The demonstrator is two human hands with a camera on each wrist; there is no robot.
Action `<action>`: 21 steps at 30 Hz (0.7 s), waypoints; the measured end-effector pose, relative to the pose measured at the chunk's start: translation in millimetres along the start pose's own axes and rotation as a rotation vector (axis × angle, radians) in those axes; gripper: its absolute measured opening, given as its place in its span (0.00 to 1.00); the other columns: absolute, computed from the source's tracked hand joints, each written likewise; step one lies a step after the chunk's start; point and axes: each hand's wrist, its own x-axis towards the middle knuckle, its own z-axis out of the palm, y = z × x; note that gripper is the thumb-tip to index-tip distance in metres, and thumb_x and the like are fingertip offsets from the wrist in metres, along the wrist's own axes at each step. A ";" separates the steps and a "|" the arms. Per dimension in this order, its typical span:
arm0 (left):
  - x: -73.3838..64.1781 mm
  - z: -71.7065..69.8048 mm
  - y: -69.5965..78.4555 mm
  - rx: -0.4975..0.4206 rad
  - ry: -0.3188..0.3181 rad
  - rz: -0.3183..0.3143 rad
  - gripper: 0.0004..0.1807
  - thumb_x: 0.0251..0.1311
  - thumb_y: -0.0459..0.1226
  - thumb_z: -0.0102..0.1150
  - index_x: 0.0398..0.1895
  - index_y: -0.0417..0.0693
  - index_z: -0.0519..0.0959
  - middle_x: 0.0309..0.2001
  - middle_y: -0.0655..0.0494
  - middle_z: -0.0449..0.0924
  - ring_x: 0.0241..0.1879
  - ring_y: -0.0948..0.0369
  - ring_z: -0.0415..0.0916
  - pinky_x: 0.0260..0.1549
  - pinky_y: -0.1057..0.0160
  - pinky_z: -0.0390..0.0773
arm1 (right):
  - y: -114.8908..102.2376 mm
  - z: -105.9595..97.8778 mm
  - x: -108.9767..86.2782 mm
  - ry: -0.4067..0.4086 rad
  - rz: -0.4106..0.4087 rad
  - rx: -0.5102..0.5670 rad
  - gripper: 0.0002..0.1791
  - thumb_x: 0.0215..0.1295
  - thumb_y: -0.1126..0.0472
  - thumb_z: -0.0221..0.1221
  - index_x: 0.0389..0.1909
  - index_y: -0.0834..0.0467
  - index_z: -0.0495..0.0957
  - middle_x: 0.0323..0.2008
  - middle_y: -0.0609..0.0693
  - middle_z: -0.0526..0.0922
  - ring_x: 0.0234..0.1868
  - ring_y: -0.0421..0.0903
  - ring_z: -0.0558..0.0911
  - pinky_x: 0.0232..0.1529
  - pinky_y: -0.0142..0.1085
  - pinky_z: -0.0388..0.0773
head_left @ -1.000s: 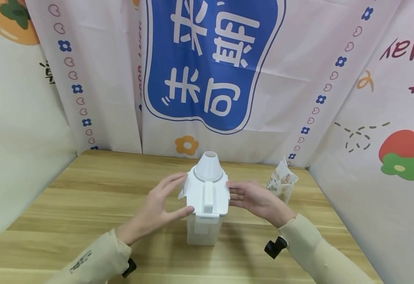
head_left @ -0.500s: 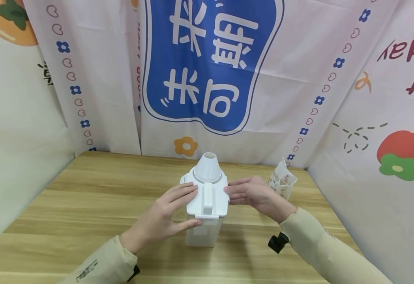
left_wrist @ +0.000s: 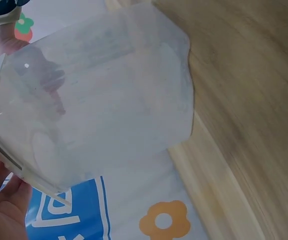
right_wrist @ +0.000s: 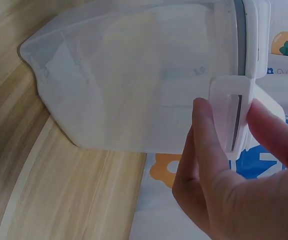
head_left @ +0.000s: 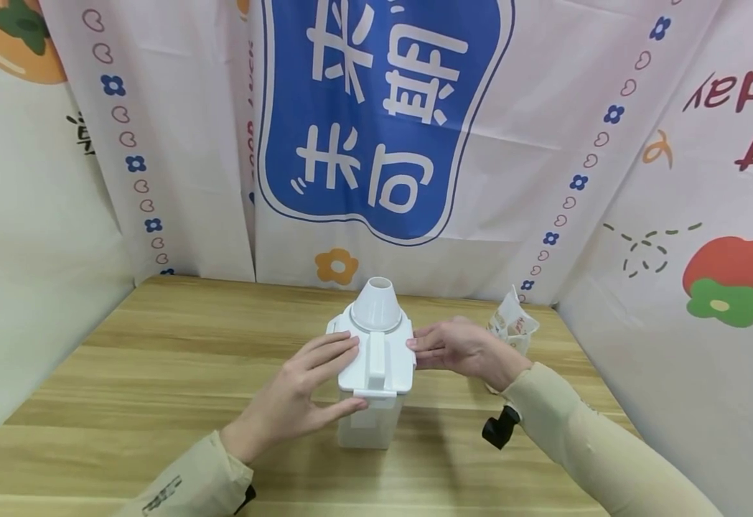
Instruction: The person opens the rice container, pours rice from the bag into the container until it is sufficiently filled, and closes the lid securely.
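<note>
A translucent plastic storage container (head_left: 368, 429) stands upright on the wooden table, in front of me. Its white lid (head_left: 358, 375) carries a cone-shaped spout (head_left: 377, 305) and a handle (head_left: 376, 362). My left hand (head_left: 292, 398) grips the lid from the left, fingers over its top and thumb at the front clip (head_left: 375, 394). On the other side, my right hand (head_left: 463, 352) pinches the side latch (right_wrist: 229, 115), with the thumb on the lid's edge and the fingers against the latch's outer face. Left fingers hide most of the left latch.
Behind my right hand, a crumpled white printed bag (head_left: 512, 323) stands on the table (head_left: 176, 373). Printed cloth (head_left: 512, 165) hangs behind the table and along both sides. Black wrist cameras (head_left: 501, 429) sit at the sleeves.
My left hand has moved right and come onto the lid. The left latch, which stuck outward before, now lies mostly under those fingers. My right hand stays at its latch, fingers slightly more bent.
</note>
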 end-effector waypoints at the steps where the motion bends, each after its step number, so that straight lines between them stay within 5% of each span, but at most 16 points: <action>1: -0.1 0.4 -0.4 -0.002 0.008 0.007 0.35 0.57 0.53 0.69 0.59 0.34 0.77 0.60 0.43 0.76 0.61 0.45 0.70 0.63 0.55 0.68 | 0.0 -0.2 0.7 -0.001 0.004 0.009 0.20 0.60 0.78 0.61 0.54 0.78 0.73 0.40 0.66 0.83 0.38 0.54 0.86 0.49 0.47 0.81; 21: -1.3 5.1 -2.4 -0.021 0.049 0.039 0.35 0.60 0.53 0.66 0.59 0.33 0.77 0.59 0.42 0.76 0.61 0.43 0.70 0.63 0.53 0.68 | 1.6 -7.7 5.2 -0.148 0.081 0.101 0.23 0.65 0.76 0.57 0.60 0.76 0.67 0.47 0.64 0.80 0.45 0.52 0.82 0.58 0.45 0.76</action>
